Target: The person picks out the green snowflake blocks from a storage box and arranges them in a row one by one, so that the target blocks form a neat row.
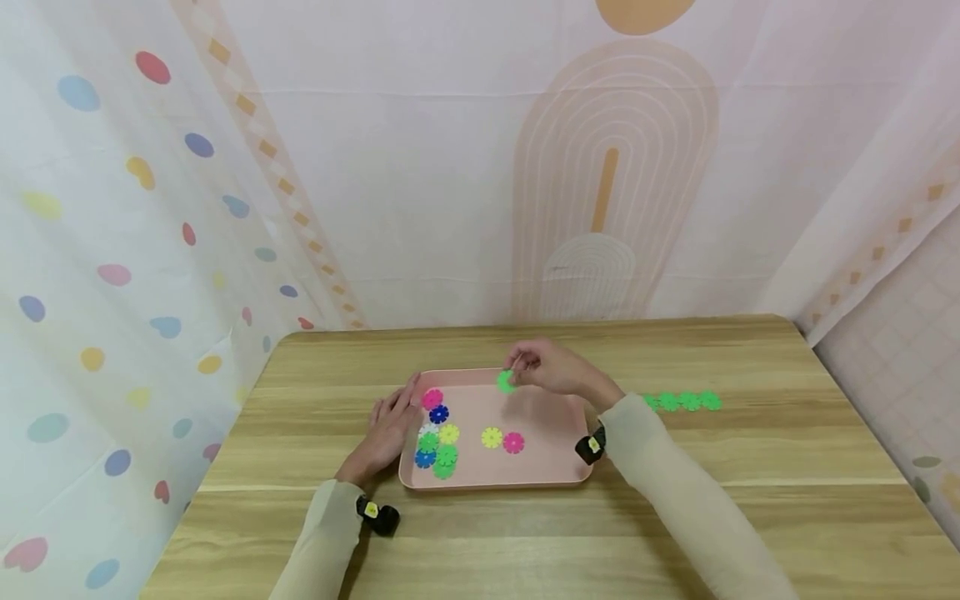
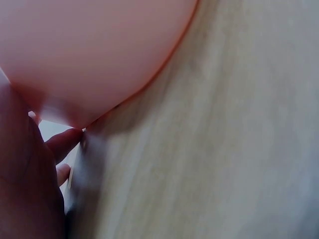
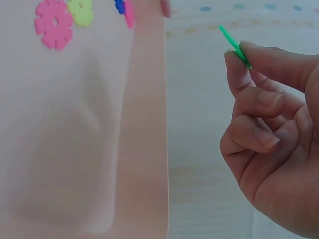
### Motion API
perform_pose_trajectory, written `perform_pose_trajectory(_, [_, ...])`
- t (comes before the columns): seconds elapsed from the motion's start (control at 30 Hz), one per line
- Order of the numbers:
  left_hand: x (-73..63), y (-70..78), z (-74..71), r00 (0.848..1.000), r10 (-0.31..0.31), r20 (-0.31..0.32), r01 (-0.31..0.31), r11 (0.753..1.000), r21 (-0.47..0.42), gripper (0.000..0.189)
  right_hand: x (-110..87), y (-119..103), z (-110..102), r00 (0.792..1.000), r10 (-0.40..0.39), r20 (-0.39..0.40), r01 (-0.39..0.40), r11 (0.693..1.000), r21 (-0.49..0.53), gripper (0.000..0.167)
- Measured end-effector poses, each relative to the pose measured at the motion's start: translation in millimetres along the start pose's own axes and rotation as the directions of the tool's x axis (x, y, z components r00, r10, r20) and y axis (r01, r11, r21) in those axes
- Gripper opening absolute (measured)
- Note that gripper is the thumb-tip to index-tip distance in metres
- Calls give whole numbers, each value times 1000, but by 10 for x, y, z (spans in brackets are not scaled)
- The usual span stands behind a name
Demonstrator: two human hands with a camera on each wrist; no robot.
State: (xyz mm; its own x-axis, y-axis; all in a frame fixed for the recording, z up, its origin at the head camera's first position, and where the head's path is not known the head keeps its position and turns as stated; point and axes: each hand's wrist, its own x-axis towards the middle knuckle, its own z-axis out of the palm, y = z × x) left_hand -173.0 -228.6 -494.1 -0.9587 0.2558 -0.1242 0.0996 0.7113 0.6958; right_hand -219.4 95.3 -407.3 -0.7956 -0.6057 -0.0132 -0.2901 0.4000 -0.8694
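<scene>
My right hand point(image 1: 553, 367) pinches a green notched plastic disc point(image 1: 506, 382) between thumb and forefinger, above the far side of a pink tray point(image 1: 495, 482). In the right wrist view the green disc point(image 3: 236, 47) is turned nearly edge-on, with the other fingers curled below. My left hand point(image 1: 390, 427) lies along the tray's left wall, fingers extended. Seen from the left wrist, fingertips touch the tray's outer side point(image 2: 99, 59). Inside the tray, several mixed discs cluster at the left, including a dark blue disc point(image 1: 438, 414). A yellow disc point(image 1: 491, 437) and a pink disc point(image 1: 513, 442) lie near the middle.
To the right of the tray, a row of green discs point(image 1: 688, 402) lies on the wooden table point(image 1: 750, 483), partly hidden by the right sleeve. A patterned curtain point(image 1: 420, 183) hangs behind the table's far edge and along its left side.
</scene>
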Motion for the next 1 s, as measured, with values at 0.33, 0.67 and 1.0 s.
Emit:
perform_pose_trajectory(0.33, [-5,-14,4,1000,1,-6,-1,1000,-3,60,-418,245,-273,995,54,-86,-55,999,0,14])
perform_pose_trajectory(0.67, [-17,-8,19,1000,-4,-12,4,1000,4,59,-879,519,-581,978,106,-177,-104,994,23,20])
perform_pose_trajectory(1.0, [-26,-9,17,1000,9,-11,-9,1000,7,59,-1356,799,-838,945,168,-279,-171,985,13,25])
